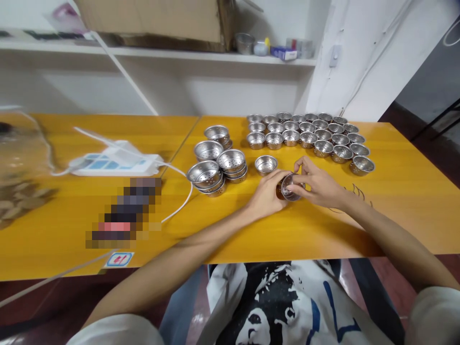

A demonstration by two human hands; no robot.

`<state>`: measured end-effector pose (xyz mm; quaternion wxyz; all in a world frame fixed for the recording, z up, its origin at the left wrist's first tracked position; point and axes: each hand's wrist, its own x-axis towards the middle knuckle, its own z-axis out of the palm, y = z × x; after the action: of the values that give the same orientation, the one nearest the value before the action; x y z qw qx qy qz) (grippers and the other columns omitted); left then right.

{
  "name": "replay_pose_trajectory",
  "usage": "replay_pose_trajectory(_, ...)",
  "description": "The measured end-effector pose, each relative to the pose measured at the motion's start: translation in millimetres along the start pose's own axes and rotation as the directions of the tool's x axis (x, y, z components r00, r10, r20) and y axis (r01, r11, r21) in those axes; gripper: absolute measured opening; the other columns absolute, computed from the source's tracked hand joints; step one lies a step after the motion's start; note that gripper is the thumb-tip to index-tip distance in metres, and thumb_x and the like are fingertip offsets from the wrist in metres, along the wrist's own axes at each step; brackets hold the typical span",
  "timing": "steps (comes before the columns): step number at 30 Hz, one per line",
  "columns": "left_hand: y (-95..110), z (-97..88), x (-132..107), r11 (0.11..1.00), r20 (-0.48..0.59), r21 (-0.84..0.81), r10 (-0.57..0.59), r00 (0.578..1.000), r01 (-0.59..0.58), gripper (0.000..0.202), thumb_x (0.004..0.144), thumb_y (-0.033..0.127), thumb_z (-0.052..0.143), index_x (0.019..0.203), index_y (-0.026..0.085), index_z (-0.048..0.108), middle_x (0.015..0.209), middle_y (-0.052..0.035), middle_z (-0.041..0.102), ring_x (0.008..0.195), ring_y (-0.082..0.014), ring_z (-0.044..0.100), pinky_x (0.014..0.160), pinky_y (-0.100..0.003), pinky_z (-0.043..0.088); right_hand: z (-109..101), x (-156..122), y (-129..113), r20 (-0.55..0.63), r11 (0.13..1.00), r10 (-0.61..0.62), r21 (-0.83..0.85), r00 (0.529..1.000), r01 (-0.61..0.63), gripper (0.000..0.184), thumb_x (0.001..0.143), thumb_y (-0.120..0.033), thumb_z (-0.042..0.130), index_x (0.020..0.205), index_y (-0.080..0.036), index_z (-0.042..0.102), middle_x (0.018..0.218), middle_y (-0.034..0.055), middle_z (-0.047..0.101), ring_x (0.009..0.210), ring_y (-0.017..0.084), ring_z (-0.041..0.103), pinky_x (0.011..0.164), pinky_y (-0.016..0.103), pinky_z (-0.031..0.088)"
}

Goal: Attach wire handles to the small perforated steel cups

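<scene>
A small perforated metal cup (289, 187) is tipped toward me, held just above the yellow table. My left hand (268, 194) wraps round its left side. The fingers of my right hand (312, 181) pinch at the cup's mouth and rim; whether they also hold something small there I cannot make out. Just behind my left hand, a single perforated cup (266, 165) stands upright. Stacks of the same cups (204, 175) rise to the left. Thin curved wires (355, 194) lie by my right wrist.
Rows of perforated cups (307, 139) fill the table's back right. A white power strip (118, 165) with cables lies at the left, near a pixelated object (125, 211). Behind the table runs a shelf (172, 53) bearing a cardboard box (154, 21). The table's front edge is close to my body.
</scene>
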<state>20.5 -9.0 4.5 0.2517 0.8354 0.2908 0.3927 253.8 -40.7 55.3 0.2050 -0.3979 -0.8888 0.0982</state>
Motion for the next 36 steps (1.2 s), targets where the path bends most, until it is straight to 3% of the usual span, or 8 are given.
replay_pose_trajectory(6, 11, -4.1, -1, 0.995, -0.022, 0.035, -0.088, 0.996, 0.089, 0.058, 0.071, 0.016, 0.085, 0.129, 0.019, 0.074, 0.118, -0.0082, 0.074, 0.104, -0.0287, 0.075, 0.096, -0.044, 0.064, 7, -3, -11, 0.017, 0.998, 0.011, -0.059, 1.0, -0.01, 0.037, 0.119, -0.044, 0.051, 0.104, -0.019, 0.075, 0.112, 0.0116, 0.064, 0.085, 0.021, 0.057, 0.081, 0.037, 0.048)
replay_pose_trajectory(12, 12, -7.1, 0, 0.995, -0.054, 0.058, -0.074, 0.996, 0.077, 0.058, 0.072, 0.012, 0.082, 0.129, 0.019, 0.073, 0.12, -0.0089, 0.074, 0.108, -0.0288, 0.074, 0.099, -0.044, 0.063, 20, 3, -2, -0.022, 0.979, -0.136, -0.157, 0.991, 0.131, 0.045, 0.121, -0.041, 0.045, 0.097, -0.019, 0.075, 0.094, 0.0101, 0.066, 0.089, 0.024, 0.057, 0.082, 0.037, 0.046)
replay_pose_trajectory(17, 11, -6.3, 4, 0.987, -0.067, 0.097, -0.121, 0.99, 0.127, 0.058, 0.071, 0.017, 0.087, 0.127, 0.018, 0.07, 0.123, -0.0097, 0.075, 0.114, -0.031, 0.074, 0.105, -0.047, 0.062, 17, 6, 18, -0.107, 0.972, -0.234, -0.01, 0.966, 0.235, 0.047, 0.123, -0.042, 0.044, 0.092, -0.019, 0.069, 0.093, 0.0083, 0.066, 0.086, 0.021, 0.06, 0.08, 0.033, 0.047)
replay_pose_trajectory(21, 14, -10.9, 7, 0.989, -0.058, 0.099, -0.107, 0.993, 0.112, 0.059, 0.072, 0.017, 0.086, 0.13, 0.017, 0.07, 0.123, -0.0095, 0.073, 0.11, -0.0286, 0.074, 0.1, -0.043, 0.063, 11, 7, 23, -0.159, 0.953, -0.282, 0.067, 0.946, 0.295, 0.047, 0.123, -0.046, 0.047, 0.087, -0.02, 0.065, 0.093, 0.007, 0.066, 0.086, 0.019, 0.06, 0.08, 0.032, 0.047)
replay_pose_trajectory(26, 12, -10.6, 6, 0.987, -0.017, 0.101, -0.124, 0.992, 0.125, 0.06, 0.07, 0.022, 0.093, 0.126, 0.017, 0.074, 0.116, -0.008, 0.074, 0.105, -0.0286, 0.073, 0.095, -0.042, 0.063, 2, 7, 21, -0.204, 0.933, -0.06, 0.337, 0.977, 0.128, 0.055, 0.12, -0.058, 0.048, 0.081, -0.021, 0.061, 0.089, 0.0045, 0.062, 0.08, 0.018, 0.059, 0.076, 0.033, 0.047)
replay_pose_trajectory(30, 4, -13.6, 10, 0.985, -0.052, 0.146, -0.085, 0.995, 0.092, 0.07, 0.073, 0.019, 0.09, 0.14, 0.017, 0.069, 0.133, -0.0136, 0.074, 0.118, -0.033, 0.072, 0.107, -0.049, 0.062, -28, -4, 14, -0.178, 0.761, 0.089, 0.647, 0.98, 0.048, 0.058, 0.121, -0.06, 0.043, 0.076, -0.024, 0.052, 0.077, 0.0011, 0.054, 0.068, 0.017, 0.052, 0.066, 0.033, 0.044)
replay_pose_trajectory(33, -9, -23.6, 24, 0.959, -0.157, 0.279, -0.006, 0.988, 0.05, 0.073, 0.083, 0.018, 0.082, 0.153, 0.021, 0.063, 0.144, -0.0135, 0.071, 0.132, -0.0356, 0.065, 0.118, -0.056, 0.056, -55, -26, 18, -0.171, 0.912, 0.097, 0.411, 0.98, -0.019, 0.053, 0.12, -0.053, 0.051, 0.076, -0.023, 0.057, 0.08, 0.0026, 0.057, 0.071, 0.018, 0.054, 0.069, 0.035, 0.043)
replay_pose_trajectory(36, -24, -29.2, 37, 0.907, -0.219, 0.408, -0.009, 0.976, 0.1, 0.05, 0.087, 0.018, 0.081, 0.137, 0.017, 0.073, 0.143, -0.0153, 0.07, 0.135, -0.0381, 0.062, 0.122, -0.059, 0.054, -60, -58, 36, -0.244, 0.996, 0.09, 0.029, 0.966, -0.086, 0.048, 0.116, -0.051, 0.062, 0.077, -0.022, 0.065, 0.083, 0.0043, 0.06, 0.068, 0.017, 0.053, 0.067, 0.035, 0.042)
